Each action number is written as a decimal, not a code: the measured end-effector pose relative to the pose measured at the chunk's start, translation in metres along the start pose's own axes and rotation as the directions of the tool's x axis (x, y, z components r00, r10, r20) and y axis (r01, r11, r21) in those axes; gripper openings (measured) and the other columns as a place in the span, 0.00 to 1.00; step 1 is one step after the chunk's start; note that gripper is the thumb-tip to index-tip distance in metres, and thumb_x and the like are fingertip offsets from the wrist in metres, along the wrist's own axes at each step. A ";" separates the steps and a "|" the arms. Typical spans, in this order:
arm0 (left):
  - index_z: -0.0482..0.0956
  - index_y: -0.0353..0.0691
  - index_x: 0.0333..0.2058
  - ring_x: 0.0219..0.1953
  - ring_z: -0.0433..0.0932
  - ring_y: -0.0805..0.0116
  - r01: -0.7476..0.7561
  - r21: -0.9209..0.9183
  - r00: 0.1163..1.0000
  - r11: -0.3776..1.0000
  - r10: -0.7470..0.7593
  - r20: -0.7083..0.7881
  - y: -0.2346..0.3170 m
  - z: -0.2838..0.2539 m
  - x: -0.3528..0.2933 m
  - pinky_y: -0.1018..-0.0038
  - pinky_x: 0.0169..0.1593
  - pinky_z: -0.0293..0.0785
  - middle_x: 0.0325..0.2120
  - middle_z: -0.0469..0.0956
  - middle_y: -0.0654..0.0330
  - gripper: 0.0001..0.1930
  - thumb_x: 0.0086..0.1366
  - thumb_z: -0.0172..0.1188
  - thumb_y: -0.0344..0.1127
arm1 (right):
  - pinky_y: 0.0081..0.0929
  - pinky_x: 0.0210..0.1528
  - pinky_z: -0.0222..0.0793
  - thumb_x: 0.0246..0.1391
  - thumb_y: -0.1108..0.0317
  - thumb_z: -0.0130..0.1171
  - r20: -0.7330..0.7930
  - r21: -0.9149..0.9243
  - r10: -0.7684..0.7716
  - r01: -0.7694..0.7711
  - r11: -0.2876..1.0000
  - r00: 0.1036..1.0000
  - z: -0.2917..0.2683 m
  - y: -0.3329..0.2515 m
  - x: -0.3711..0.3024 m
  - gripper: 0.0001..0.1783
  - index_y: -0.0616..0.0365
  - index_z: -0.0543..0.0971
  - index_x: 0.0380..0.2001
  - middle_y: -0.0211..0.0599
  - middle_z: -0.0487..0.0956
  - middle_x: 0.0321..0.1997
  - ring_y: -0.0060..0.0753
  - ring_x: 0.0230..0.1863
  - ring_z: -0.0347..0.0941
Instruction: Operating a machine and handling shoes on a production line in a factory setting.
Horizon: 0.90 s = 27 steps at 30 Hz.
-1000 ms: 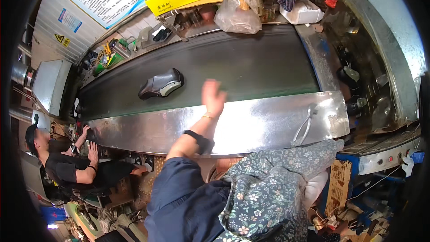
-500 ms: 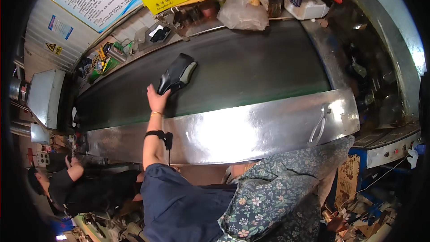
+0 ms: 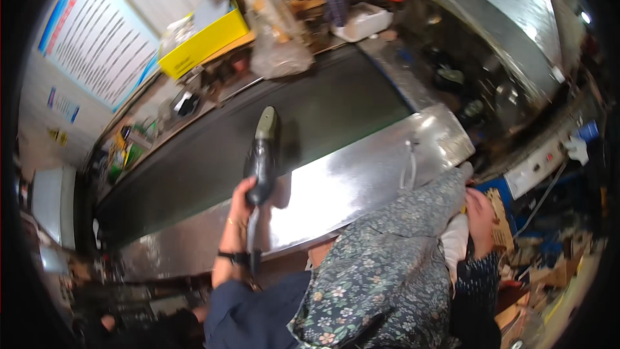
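My left hand point(image 3: 240, 201) is closed on the near, rounded end of a black shoe upper point(image 3: 261, 161) fitted on a green last point(image 3: 267, 123). The green end points away from me. The shoe is over the near edge of a dark conveyor belt point(image 3: 336, 106) and the shiny metal ledge point(image 3: 349, 181); whether it touches either is not clear. On the right, my right hand point(image 3: 479, 214) is near the edge of my floral apron point(image 3: 381, 265), beside a white cloth point(image 3: 454, 240). Its fingers look apart and slightly bent, with nothing visible in them, though blurred.
Along the far side stand a yellow box point(image 3: 200, 45), a plastic bag point(image 3: 279, 52) and a white tray point(image 3: 363, 22). A wire loop point(image 3: 408, 165) lies on the ledge. Farther right is a machine panel with buttons point(image 3: 539, 165). Another person point(image 3: 123, 326) shows dimly at lower left.
The shoe has come nearer to me and turned, its green end now pointing away. My right hand has come into view at the right. The whole view has shifted and tilted.
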<state>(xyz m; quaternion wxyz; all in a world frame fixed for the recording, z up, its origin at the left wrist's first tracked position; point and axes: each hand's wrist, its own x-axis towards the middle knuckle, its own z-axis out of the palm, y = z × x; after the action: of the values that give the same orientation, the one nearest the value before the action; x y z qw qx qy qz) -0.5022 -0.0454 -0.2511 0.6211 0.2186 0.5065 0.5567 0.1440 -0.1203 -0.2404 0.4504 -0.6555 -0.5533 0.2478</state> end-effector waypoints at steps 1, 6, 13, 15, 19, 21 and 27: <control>0.79 0.31 0.43 0.39 0.82 0.61 0.008 -0.085 0.998 0.996 -0.003 0.063 -0.027 0.006 -0.017 0.65 0.47 0.79 0.38 0.82 0.52 0.18 0.61 0.61 0.40 | 0.21 0.47 0.72 0.60 0.75 0.59 0.073 0.030 0.023 -0.025 0.999 0.997 0.015 -0.040 0.014 0.12 0.68 0.79 0.46 0.39 0.82 0.43 0.26 0.43 0.78; 0.75 0.29 0.49 0.41 0.82 0.57 0.421 -0.167 0.786 0.892 -0.266 0.557 -0.071 0.197 -0.087 0.63 0.47 0.80 0.40 0.81 0.49 0.25 0.64 0.57 0.47 | 0.32 0.67 0.61 0.57 0.60 0.68 0.032 0.537 -0.413 0.332 0.775 0.910 0.050 -0.141 0.061 0.41 0.60 0.61 0.69 0.43 0.70 0.67 0.37 0.65 0.68; 0.49 0.36 0.71 0.72 0.52 0.61 -0.129 0.204 0.280 0.970 -0.161 0.946 -0.104 0.350 -0.093 0.66 0.73 0.47 0.70 0.53 0.50 0.47 0.66 0.56 0.62 | 0.26 0.59 0.67 0.56 0.63 0.66 -0.185 0.234 -0.226 0.266 0.935 0.956 -0.043 -0.126 0.025 0.25 0.64 0.76 0.55 0.37 0.80 0.54 0.29 0.55 0.74; 0.46 0.36 0.72 0.73 0.50 0.62 -0.460 0.148 0.233 0.875 -0.042 0.972 -0.124 0.379 -0.092 0.66 0.73 0.46 0.71 0.50 0.50 0.48 0.65 0.56 0.61 | 0.28 0.55 0.72 0.53 0.72 0.64 -0.007 0.053 -0.170 0.171 0.984 0.985 -0.028 -0.124 -0.005 0.21 0.63 0.79 0.51 0.45 0.82 0.50 0.36 0.52 0.80; 0.51 0.37 0.70 0.67 0.61 0.59 0.246 0.178 0.295 0.953 -0.249 0.923 -0.165 0.426 -0.069 0.63 0.69 0.56 0.65 0.62 0.50 0.43 0.70 0.48 0.64 | 0.36 0.45 0.76 0.53 0.64 0.67 0.028 -0.053 -0.107 0.109 0.993 0.994 -0.030 -0.112 -0.012 0.22 0.62 0.79 0.49 0.54 0.82 0.43 0.56 0.44 0.80; 0.71 0.40 0.56 0.47 0.78 0.67 0.413 0.334 0.320 0.847 -0.478 0.818 -0.164 0.450 -0.063 0.70 0.52 0.75 0.46 0.78 0.56 0.33 0.70 0.48 0.64 | 0.40 0.38 0.75 0.52 0.58 0.68 0.028 -0.265 -0.141 0.143 0.954 0.990 -0.042 -0.122 -0.012 0.24 0.62 0.79 0.48 0.56 0.81 0.37 0.59 0.39 0.78; 0.74 0.36 0.54 0.40 0.81 0.68 0.367 0.522 0.488 0.770 -0.637 0.597 -0.186 0.453 -0.070 0.72 0.42 0.79 0.43 0.81 0.56 0.23 0.71 0.54 0.49 | 0.40 0.33 0.72 0.52 0.55 0.68 0.222 -0.150 -0.140 0.176 0.973 0.965 -0.050 -0.114 0.003 0.22 0.61 0.82 0.43 0.57 0.79 0.29 0.60 0.32 0.77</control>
<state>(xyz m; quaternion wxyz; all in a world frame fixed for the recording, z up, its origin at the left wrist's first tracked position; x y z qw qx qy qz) -0.0107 -0.0295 -0.2021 0.8627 0.3655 0.3305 0.1139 0.1287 -0.1354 -0.1173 0.3508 -0.6150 -0.6673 0.2313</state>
